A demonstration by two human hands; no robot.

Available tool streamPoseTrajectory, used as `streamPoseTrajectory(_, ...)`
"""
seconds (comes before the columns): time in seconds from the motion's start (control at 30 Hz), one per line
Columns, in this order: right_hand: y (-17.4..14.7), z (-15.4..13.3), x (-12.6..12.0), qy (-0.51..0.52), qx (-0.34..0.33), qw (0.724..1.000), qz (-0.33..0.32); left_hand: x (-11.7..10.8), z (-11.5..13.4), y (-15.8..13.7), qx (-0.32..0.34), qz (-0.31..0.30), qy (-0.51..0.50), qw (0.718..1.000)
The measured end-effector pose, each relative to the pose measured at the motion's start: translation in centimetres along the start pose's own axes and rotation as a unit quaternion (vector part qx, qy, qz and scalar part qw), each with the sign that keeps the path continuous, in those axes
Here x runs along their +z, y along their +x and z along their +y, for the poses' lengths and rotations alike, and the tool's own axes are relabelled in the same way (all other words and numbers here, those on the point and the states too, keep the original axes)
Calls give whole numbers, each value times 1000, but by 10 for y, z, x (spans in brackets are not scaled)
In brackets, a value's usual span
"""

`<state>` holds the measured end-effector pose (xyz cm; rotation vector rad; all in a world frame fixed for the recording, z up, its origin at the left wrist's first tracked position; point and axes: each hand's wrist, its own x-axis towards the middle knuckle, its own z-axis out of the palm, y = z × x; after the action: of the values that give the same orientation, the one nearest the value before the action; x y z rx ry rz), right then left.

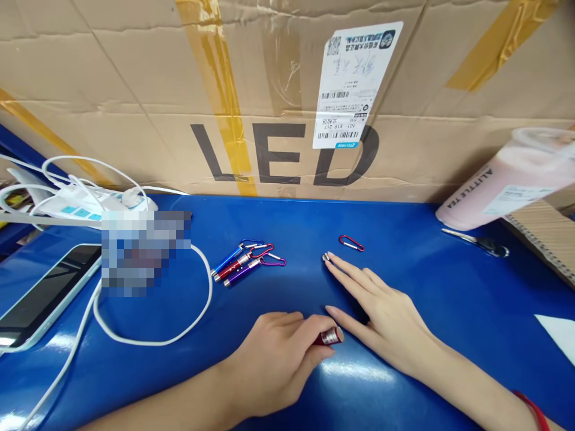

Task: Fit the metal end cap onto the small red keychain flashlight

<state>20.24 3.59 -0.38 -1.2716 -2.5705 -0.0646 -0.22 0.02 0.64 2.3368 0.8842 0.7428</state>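
My left hand (285,362) is closed round a red cylindrical keychain flashlight body (330,336), whose silver end shows past my thumb and forefinger. To its right, my right hand (381,299) stretches over the table with thumb and fingers apart. Its leading fingertips touch a small silver cap-like piece (326,257) on the blue surface. Beyond those fingertips lies a loose red carabiner clip (351,243). Left of it, three keychain flashlights lie side by side with clips attached: a blue one (227,260), a red one (233,266) and a purple one (242,273).
A big cardboard box (269,90) walls off the back of the blue table (278,224). Cables and a power strip (85,206) lie left, near a phone (49,293). At right are a pink drink cup (503,179), a key (476,242) and white paper (559,335).
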Motion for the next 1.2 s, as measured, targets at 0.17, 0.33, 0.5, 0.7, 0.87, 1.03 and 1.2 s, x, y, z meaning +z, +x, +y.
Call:
streamPoseTrajectory(0.17,-2,-1,-2,29,-3,1000,-2,-1,1,1,5,-2,1,1000)
streamPoseTrajectory(0.33,-3,-2,-3,47,0,999,-9,1,1,2,7,-2,8,1000)
streamPoseTrajectory(0.5,-4,-2,-2,34,9,999,2,3,1,1,23,6,14,1000)
streamPoseTrajectory(0.7,-1,-2,-2,-7,-13,1000,-13,2,2,-1,37,-3,40,999)
streamPoseTrajectory(0.87,-1,-2,-2,-17,-25,999,-11,3,2,-1,48,6,43,998)
streamPoseTrajectory(1.03,-2,0,-1,26,-29,999,-2,4,1,-1,48,9,54,997)
streamPoseTrajectory(1.2,-3,1,-4,101,-32,994,7,3,1,-1,43,3,59,997)
